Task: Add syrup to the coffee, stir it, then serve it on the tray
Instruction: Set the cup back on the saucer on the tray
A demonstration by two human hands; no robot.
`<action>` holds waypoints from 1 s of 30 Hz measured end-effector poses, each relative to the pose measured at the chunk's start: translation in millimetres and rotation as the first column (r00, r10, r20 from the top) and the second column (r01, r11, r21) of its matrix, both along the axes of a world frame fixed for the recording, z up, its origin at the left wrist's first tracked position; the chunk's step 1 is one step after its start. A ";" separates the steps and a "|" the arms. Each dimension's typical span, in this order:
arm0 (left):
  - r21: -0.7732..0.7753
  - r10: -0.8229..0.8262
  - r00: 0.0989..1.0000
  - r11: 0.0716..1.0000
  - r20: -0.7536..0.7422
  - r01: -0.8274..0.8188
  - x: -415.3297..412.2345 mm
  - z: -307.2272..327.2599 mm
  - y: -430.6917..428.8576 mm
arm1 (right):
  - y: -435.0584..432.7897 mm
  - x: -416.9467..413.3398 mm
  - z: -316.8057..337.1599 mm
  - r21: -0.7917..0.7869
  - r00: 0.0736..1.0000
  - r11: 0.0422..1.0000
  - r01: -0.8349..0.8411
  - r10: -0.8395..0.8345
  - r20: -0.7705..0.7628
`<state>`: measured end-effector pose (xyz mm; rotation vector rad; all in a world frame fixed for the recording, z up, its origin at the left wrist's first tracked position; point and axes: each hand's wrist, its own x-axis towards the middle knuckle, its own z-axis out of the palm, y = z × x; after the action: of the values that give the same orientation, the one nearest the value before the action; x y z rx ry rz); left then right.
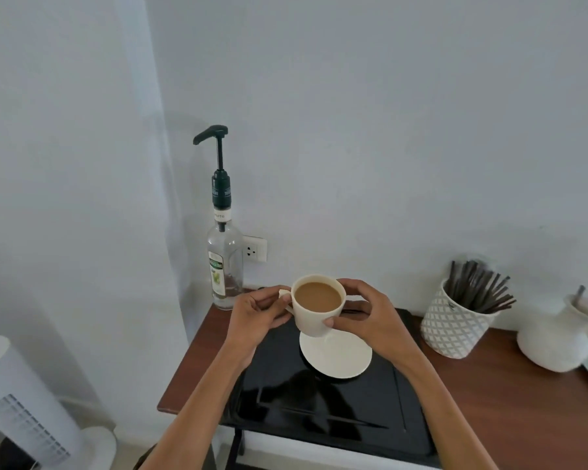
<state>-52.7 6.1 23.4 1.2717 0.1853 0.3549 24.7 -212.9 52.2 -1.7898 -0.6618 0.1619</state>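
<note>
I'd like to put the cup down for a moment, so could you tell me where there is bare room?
Free: the saucer beneath the cup, the tray in front of the saucer, and wooden table right of the tray. Crowded: the far right, where the stirrer pot and white jug stand, and the corner by the syrup bottle.

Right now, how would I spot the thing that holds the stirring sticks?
Look along the brown wooden table toward the wall, to the right of the black tray. There stands a white pot with a grey diamond pattern, full of dark sticks. The plain white vase further right has no pattern.
</note>
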 end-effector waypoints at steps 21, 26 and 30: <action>0.107 -0.032 0.980 0.993 -0.199 0.054 34.7 -60.9 -55.9 | -51.7 13.7 -81.6 0.007 0.976 0.991 0.135 -0.132 -0.176; 0.116 -0.045 0.974 0.991 -0.221 0.072 45.5 -70.0 -52.2 | -48.7 20.6 -91.1 -0.008 0.970 0.988 0.153 -0.152 -0.191; 0.090 -0.068 0.972 0.992 -0.226 0.090 50.2 -74.8 -44.2 | -42.0 20.4 -97.9 -0.020 0.965 0.984 0.175 -0.175 -0.195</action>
<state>-2.5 -38.1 -51.4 1.4137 0.3097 0.1534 45.1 -254.9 -45.7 -1.7976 -0.3607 0.2161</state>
